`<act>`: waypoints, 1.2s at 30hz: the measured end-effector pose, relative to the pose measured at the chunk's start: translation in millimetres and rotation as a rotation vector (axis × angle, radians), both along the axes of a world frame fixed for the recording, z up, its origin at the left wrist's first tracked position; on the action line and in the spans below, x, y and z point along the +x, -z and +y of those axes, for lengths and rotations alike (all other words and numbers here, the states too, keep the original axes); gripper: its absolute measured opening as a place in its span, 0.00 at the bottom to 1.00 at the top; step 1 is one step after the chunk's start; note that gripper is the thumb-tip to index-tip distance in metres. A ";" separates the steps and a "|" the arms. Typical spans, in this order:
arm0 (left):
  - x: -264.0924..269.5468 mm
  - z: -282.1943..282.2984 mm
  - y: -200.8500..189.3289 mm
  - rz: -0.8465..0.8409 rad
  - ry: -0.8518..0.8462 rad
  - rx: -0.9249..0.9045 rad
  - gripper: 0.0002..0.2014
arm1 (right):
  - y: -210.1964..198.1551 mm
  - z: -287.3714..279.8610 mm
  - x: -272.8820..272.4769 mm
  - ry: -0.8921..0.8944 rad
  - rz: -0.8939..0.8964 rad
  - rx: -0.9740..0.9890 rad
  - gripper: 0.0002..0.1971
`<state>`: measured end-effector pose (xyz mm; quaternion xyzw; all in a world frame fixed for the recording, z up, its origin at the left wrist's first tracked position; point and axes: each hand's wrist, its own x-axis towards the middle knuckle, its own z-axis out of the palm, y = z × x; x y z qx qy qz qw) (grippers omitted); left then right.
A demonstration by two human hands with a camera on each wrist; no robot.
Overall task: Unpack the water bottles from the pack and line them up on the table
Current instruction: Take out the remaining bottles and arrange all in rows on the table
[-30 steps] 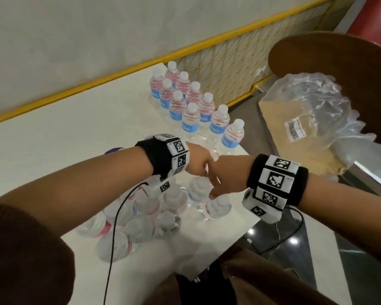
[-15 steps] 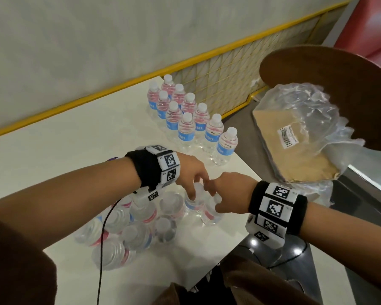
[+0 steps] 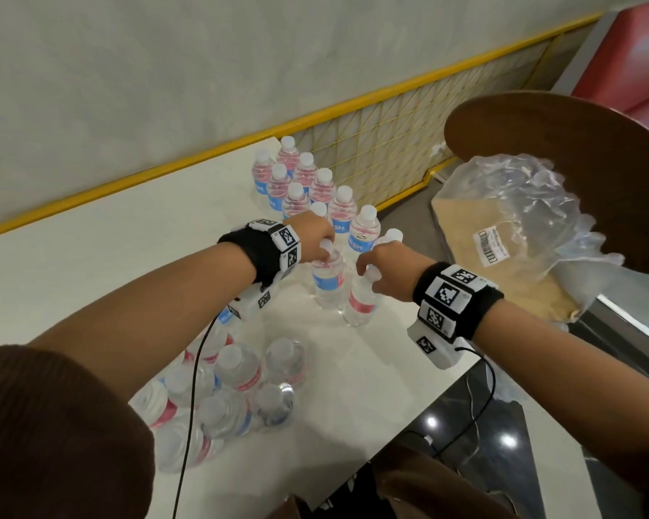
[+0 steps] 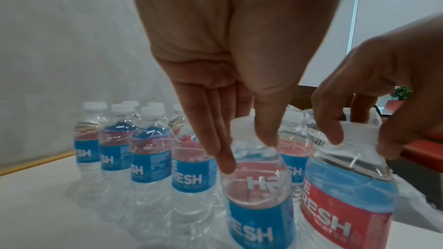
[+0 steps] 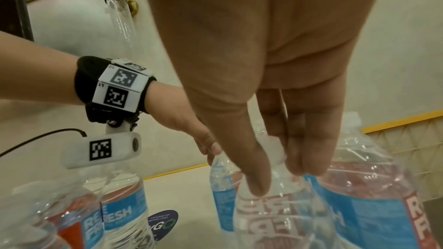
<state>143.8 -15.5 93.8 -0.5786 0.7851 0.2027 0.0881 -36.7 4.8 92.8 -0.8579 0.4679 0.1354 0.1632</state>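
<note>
Two rows of upright water bottles [image 3: 308, 181] with blue and red labels stand at the far right of the white table [image 3: 109, 237]. At the rows' near end, my left hand [image 3: 325, 247] pinches the cap and neck of one bottle [image 3: 328, 282], also seen in the left wrist view as fingers [image 4: 223, 158] round a bottle [image 4: 258, 196]. My right hand [image 3: 368, 269] grips the top of a second, slightly tilted bottle [image 3: 360, 303]; its fingers [image 5: 256, 181] clasp the bottle's neck [image 5: 280, 219]. Several bottles remain in the opened pack [image 3: 233, 383] near me.
The table's right edge [image 3: 420, 406] runs close beside the held bottles. Beyond it, crumpled clear plastic wrap [image 3: 532, 204] and cardboard [image 3: 465, 226] lie below a round brown top [image 3: 577, 155]. A yellow mesh fence [image 3: 409, 144] backs the rows. A black cable [image 3: 195, 368] hangs over the pack.
Both hands took a bottle each from the pack and carried them away from me to the near end of the lined-up rows.
</note>
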 end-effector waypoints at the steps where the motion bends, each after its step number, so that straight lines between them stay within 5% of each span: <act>1: 0.4 -1.5 3.0 0.001 -0.017 -0.018 0.15 | 0.8 -1.8 0.4 0.011 -0.004 -0.002 0.17; 15: -15.7 -3.8 9.2 0.056 0.003 -0.059 0.21 | 3.0 -7.5 0.3 0.140 -0.024 -0.024 0.21; 25: -10.0 -8.9 9.9 0.071 -0.027 -0.073 0.21 | -4.9 -12.2 3.6 0.002 -0.002 -0.007 0.21; 31: -11.1 -10.9 13.9 0.080 -0.040 -0.070 0.19 | 5.5 -8.1 8.3 0.179 -0.029 -0.038 0.28; 36: -10.1 -12.3 14.2 0.088 -0.077 -0.085 0.20 | 3.3 -13.8 8.0 0.065 0.044 -0.028 0.16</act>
